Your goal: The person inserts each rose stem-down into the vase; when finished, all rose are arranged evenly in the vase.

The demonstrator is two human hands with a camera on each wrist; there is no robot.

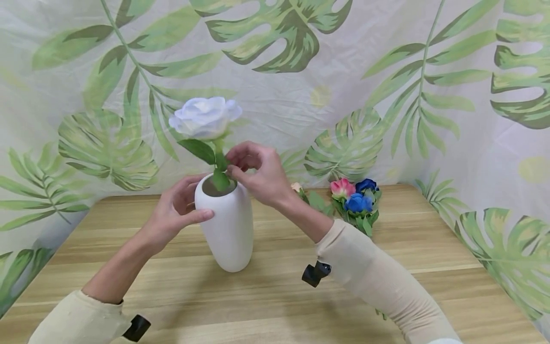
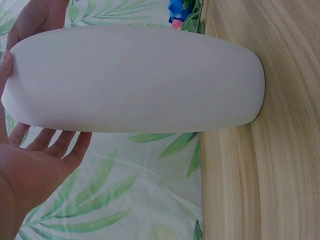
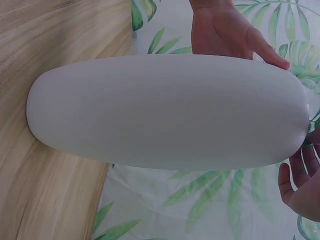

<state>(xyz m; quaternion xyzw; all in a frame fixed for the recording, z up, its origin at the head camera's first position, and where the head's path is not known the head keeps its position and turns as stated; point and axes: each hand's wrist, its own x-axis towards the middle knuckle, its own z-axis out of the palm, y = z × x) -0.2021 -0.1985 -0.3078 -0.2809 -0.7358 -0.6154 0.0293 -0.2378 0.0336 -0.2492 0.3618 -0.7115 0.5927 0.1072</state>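
Probably light and bendy, the flower (image 1: 205,118) in the vase (image 1: 229,234) on the table (image 1: 275,301) suits the low stem (image 1: 221,180) pinch that the right hand (image 1: 261,173) gives, while the left hand (image 1: 177,203) grips the likely breakable vase near its rim (image 1: 218,196).

A pale fabric backdrop (image 1: 275,102) is hung behind the wooden table (image 1: 447,267) and is continued past the table's left and right edges. The cloth is printed with green fronds (image 1: 172,31) and split leaves (image 1: 296,52), and faint yellow discs (image 1: 321,96) are scattered among them. Small creases are seen in the fabric above the table's far edge. The tabletop is streaked with lighter and darker brown grain, and its far corners are rounded. Soft shadows (image 1: 185,291) are cast on the table.
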